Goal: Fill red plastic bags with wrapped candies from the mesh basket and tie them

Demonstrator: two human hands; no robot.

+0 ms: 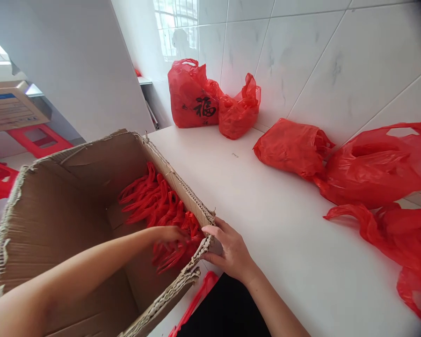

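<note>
My left hand (pixel 171 235) reaches down inside an open cardboard box (pixel 73 196). Its fingers are bent against a red plastic bag (pixel 177 252), at the near end of a row of bunched red plastic bags (pixel 150 196) along the box's right wall. What the bags hold cannot be made out. At the box's near right corner, my right hand (pixel 229 245) grips the torn edge from outside, thumb over the rim and fingers against the wall.
Beside the box is a white tabletop (pixel 266 206) against a tiled wall. Along that wall stand a red bag with black characters (pixel 194 100) and a smaller red bag (pixel 240 110). More red bags (pixel 291 147) lie to the right. Red stools (pixel 38 140) and another carton (pixel 10 110) are at left.
</note>
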